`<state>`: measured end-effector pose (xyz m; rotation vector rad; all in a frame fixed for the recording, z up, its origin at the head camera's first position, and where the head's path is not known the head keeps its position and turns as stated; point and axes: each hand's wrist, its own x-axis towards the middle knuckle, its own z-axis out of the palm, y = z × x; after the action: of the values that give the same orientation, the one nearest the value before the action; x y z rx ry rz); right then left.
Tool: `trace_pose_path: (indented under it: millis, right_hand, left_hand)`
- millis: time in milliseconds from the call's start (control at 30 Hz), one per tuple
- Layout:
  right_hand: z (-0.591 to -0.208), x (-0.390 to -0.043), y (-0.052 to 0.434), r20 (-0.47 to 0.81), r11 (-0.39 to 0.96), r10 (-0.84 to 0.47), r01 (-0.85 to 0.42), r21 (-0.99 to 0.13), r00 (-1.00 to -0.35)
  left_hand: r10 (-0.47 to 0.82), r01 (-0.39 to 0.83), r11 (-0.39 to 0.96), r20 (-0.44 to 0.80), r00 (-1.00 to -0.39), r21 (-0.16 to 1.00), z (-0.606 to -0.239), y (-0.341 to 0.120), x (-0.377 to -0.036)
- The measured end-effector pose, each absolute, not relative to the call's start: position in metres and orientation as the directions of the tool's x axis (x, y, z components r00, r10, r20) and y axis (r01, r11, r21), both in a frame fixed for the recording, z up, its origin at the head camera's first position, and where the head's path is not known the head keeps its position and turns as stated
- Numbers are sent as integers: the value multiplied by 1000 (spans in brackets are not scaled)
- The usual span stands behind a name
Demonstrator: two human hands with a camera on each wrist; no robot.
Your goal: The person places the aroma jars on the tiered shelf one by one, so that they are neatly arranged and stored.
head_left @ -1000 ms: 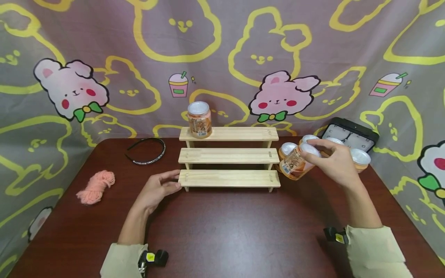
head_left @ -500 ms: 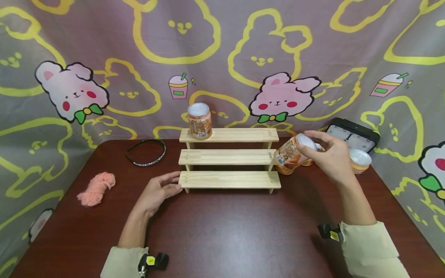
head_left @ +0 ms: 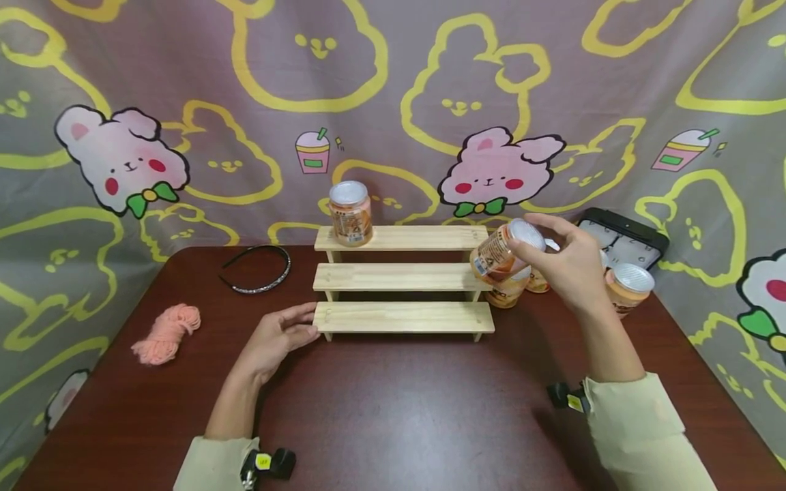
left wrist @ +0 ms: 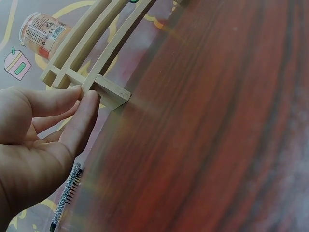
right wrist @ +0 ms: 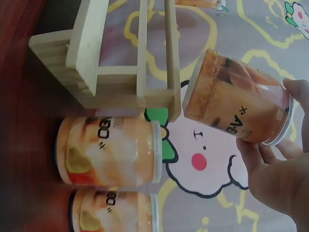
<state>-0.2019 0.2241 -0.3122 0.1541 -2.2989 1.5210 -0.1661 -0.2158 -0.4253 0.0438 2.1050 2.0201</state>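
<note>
My right hand grips an orange-labelled plastic jar around its clear lid end. The jar is tilted, its base toward the right end of the three-tier wooden display stand, overlapping the middle tier in the head view. In the right wrist view the jar hangs beside the stand's tiers. My left hand pinches the left end of the lowest tier between thumb and fingers. A matching jar stands upright at the left of the top tier. More such jars stand on the table beside the stand's right end.
Another jar stands right of my right wrist. Behind it leans a black-framed object with a pale, marked face. A glittery black headband and a pink yarn skein lie at left. A patterned curtain backs the table.
My right hand has lifted the jar and carried it left, from over the other jars to the stand's right end. My left hand stays on the lowest tier.
</note>
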Motion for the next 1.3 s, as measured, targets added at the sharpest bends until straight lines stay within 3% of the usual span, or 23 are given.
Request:
trace_pose_path:
  millis: [233, 467, 1300]
  right_hand:
    - [-307, -212, 213, 447, 381, 112, -377, -844, -888]
    - [-305, -219, 202, 446, 347, 92, -391, -852, -890]
    - [-292, -252, 178, 466, 433, 20, -413, -801, -884]
  left_hand:
    - [170, -121, 62, -130, -977, 991, -425, -214, -168]
    - [166, -129, 80, -140, -976, 988, -424, -216, -167]
    - [178, -128, 70, -139, -974, 989, -424, -217, -167]
